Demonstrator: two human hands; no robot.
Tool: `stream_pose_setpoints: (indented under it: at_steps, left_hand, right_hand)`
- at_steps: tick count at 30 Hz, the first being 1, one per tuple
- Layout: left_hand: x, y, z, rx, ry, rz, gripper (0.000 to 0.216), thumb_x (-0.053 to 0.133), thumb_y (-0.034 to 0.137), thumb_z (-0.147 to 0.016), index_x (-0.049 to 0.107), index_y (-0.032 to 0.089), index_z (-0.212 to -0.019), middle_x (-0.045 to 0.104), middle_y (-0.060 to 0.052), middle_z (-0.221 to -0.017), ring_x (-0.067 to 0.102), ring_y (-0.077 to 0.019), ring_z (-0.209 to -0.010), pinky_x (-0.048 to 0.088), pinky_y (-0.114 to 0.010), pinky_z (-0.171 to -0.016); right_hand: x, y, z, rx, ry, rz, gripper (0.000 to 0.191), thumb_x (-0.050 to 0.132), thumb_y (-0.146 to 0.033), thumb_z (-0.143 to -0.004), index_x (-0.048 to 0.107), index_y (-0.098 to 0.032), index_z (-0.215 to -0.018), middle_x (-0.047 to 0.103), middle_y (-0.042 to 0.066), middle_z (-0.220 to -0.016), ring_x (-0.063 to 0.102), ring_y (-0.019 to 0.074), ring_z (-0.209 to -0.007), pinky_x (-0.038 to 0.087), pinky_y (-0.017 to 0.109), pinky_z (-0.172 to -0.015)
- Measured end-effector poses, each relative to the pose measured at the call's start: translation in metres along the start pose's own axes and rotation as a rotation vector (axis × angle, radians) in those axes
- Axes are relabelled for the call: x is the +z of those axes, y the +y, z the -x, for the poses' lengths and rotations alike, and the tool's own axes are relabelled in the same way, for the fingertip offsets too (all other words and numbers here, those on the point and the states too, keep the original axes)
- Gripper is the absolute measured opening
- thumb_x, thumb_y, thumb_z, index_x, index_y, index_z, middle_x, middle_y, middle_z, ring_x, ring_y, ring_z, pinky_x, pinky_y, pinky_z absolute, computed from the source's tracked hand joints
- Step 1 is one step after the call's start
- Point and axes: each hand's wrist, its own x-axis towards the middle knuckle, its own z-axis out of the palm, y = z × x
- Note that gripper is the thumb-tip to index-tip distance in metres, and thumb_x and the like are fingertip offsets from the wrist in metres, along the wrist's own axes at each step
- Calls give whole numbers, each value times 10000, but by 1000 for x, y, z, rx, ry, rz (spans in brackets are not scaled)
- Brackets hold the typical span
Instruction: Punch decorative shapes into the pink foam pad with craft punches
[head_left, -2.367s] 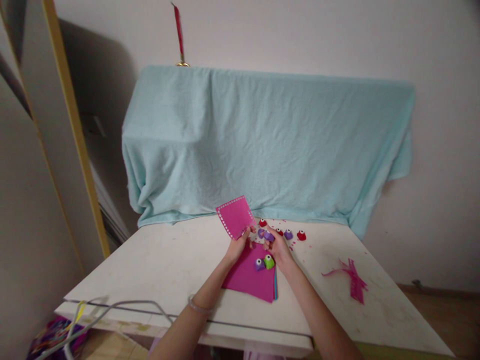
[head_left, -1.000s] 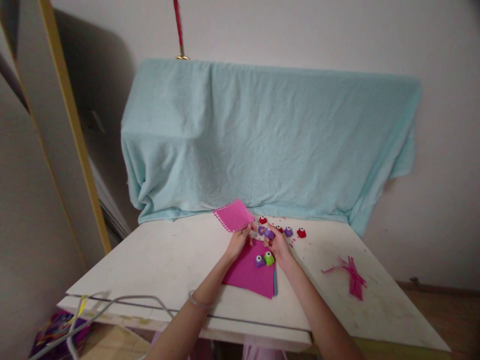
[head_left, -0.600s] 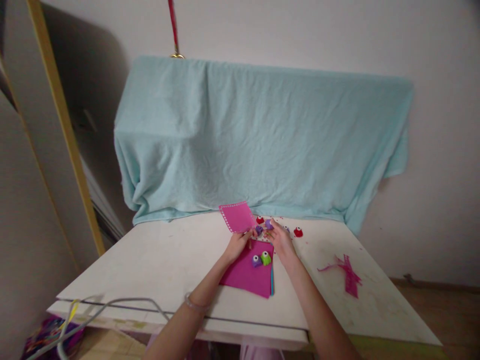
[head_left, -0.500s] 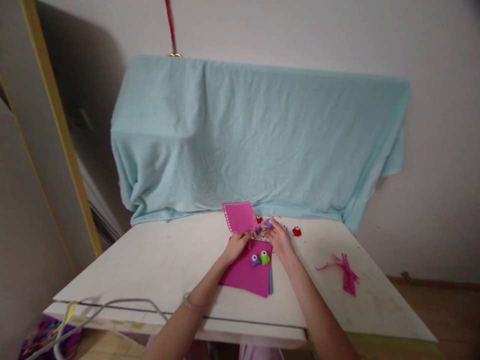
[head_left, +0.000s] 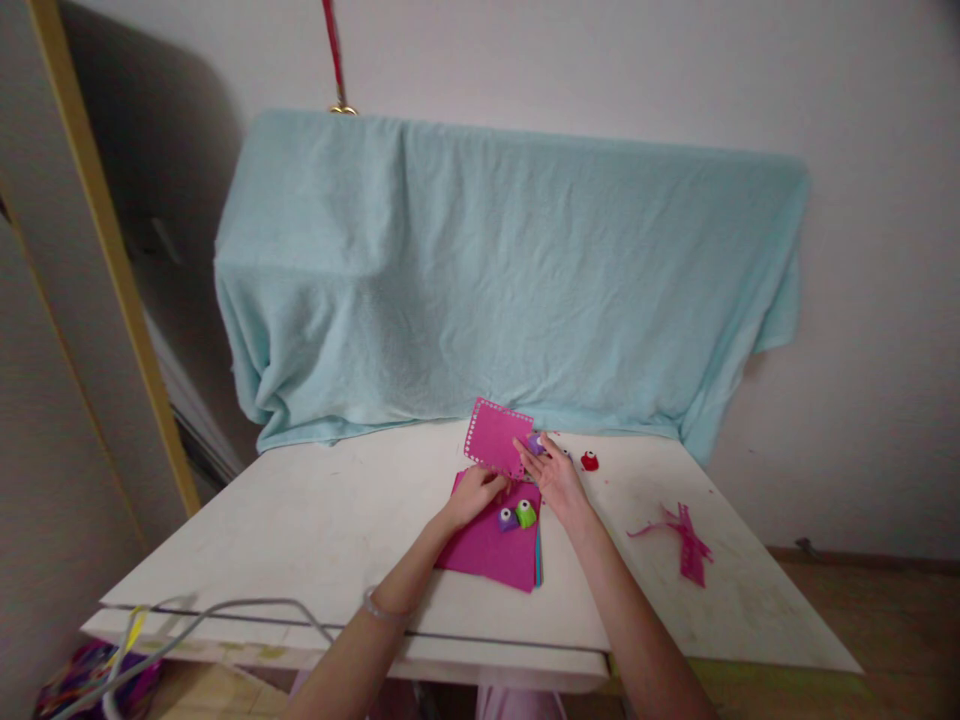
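A small pink paper square (head_left: 496, 436) with holes punched along its edges is pinched at its lower edge by my left hand (head_left: 478, 497). My right hand (head_left: 556, 480) holds a purple craft punch (head_left: 535, 443) between its fingers, and one of its digits reaches over the paper's right side. Under my left hand lies a stack of coloured paper with a magenta sheet (head_left: 484, 555) on top. On that sheet rest another purple craft punch (head_left: 508, 519) and a green craft punch (head_left: 525, 514). A red craft punch (head_left: 589, 461) stands on the table beyond my right hand.
Pink paper scraps (head_left: 690, 548) lie on the right of the white table (head_left: 300, 530). A light blue cloth (head_left: 510, 270) hangs behind the table. Grey cables (head_left: 247, 602) cross its front left edge. Small paper bits are scattered near the punches.
The pink paper square has turned clockwise and shifted right, toward the purple punch. My right hand's fingers have moved onto its right side; my left hand keeps hold of its lower edge.
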Motion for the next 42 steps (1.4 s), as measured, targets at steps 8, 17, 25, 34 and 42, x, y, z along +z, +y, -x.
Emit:
stream_pose_setpoints:
  at_steps: [8, 17, 25, 34, 42]
  left_hand:
    - [1, -3, -2, 3, 25, 184, 262, 430, 281, -844, 609, 170, -687, 608, -12, -625, 569, -154, -616, 427, -257, -659]
    - [0, -6, -3, 10, 78, 187, 287, 462, 351, -874, 622, 164, -727, 610, -22, -658, 570, -165, -656, 438, -268, -684]
    - [2, -3, -3, -32, 239, 86, 305, 565, 437, -857, 623, 161, -973, 648, -18, -764, 573, -156, -672, 431, -255, -659]
    - [-3, -14, -10, 15, 372, 94, 333, 540, 447, -879, 659, 155, -987, 674, -36, -859, 555, -135, -632, 428, -244, -629]
    - [-6, -14, -11, 6, 364, 114, 384, 480, 483, -909, 665, 153, -844, 650, -29, -768, 562, -156, -677, 431, -252, -656]
  right_hand:
    - [0, 1, -2, -15, 18, -27, 87, 663, -194, -847, 629, -181, -926, 706, 106, -1108, 644, 231, -1114, 582, 275, -853]
    - [1, 1, -1, -62, -12, -23, 57, 635, -204, -865, 623, -198, -921, 709, 93, -1119, 635, 217, -1131, 569, 305, -889]
    - [3, 2, 1, -121, -31, 2, 102, 708, -233, -814, 630, -208, -876, 695, 93, -1155, 621, 224, -1153, 531, 313, -954]
    - [6, 1, 4, -153, -13, 39, 126, 735, -259, -787, 642, -224, -865, 703, 71, -1128, 615, 231, -1162, 537, 340, -942]
    - [5, 1, 2, -164, -55, 9, 158, 769, -260, -752, 646, -221, -844, 711, 49, -1098, 627, 229, -1143, 505, 337, -977]
